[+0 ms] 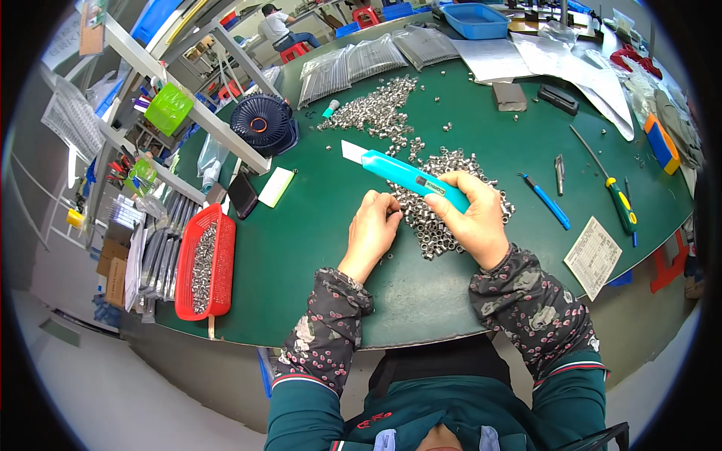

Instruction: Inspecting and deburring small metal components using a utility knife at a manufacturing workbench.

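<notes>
My right hand (pixel 475 219) is wrapped round the turquoise handle of a scraper knife (pixel 406 174). Its flat pale blade points to the far left, above the green table. Under and around that hand lies a heap of small metal rings (pixel 432 239). At the heap's left edge is my left hand (pixel 374 227), its thumb and fingers pinched together. Whatever those fingertips may hold is too small or hidden to make out. A second spread of small metal parts (pixel 374 111) lies farther back on the table.
At the left stand a red basket (pixel 228 263) of metal parts, a phone (pixel 242 196) and a dark fan (pixel 263 124). A blue pen-like tool (pixel 545 201), a screwdriver (pixel 621 207) and a paper card (pixel 593 258) lie right. Bagged rods (pixel 374 59) line the back; a person (pixel 278 28) sits beyond.
</notes>
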A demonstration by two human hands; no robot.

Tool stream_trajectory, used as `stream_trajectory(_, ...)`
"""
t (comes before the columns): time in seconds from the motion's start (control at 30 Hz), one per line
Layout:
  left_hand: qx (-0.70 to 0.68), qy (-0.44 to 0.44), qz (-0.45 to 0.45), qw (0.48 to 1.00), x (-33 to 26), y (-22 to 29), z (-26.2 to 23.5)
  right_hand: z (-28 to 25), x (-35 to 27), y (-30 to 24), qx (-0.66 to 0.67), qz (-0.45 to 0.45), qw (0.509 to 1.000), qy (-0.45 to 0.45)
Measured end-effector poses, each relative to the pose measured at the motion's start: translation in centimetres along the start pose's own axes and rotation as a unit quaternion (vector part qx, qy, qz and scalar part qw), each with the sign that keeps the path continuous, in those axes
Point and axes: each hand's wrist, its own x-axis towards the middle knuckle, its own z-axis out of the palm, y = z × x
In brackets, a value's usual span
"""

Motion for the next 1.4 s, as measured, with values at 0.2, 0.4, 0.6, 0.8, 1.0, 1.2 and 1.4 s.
stream_trajectory(0.2, -0.412, -0.064, -0.194, 0.888, -1.1, 0.0, -3.6, 0.2, -0.2, 0.2, -0.009, 0.009, 1.000, -0.026)
stream_trajectory(0.4, -0.672, -0.017, -0.184, 0.717, -2.5, -2.7, -4.2, 0.3, -0.6, 0.8, -0.105, -0.028, 0.992, -0.062)
stream_trajectory(0.6, -0.681, -0.016, -0.161, 0.714, -2.5, -4.4, -4.6, 0.3, -0.6, 0.2, -0.089, 0.054, 0.984, -0.145)
stream_trajectory(0.8, -0.684, 0.008, -0.172, 0.709, -2.2, -4.1, -4.9, 0.2, -0.6, 0.4, -0.064, 0.092, 0.977, -0.184)
stream_trajectory(1.0, -0.670, 0.010, -0.171, 0.722, -2.5, -4.4, -5.0, 0.3, -0.6, 0.2, -0.071, 0.098, 0.974, -0.192)
stream_trajectory(1.2, -0.651, 0.027, -0.181, 0.737, -2.4, -4.6, -4.8, 0.4, -0.6, 0.1, -0.068, 0.100, 0.974, -0.193)
stream_trajectory(1.4, -0.721, 0.021, -0.204, 0.662, -2.4, -4.6, -4.7, 0.4, -0.8, 0.2, -0.078, 0.094, 0.971, -0.206)
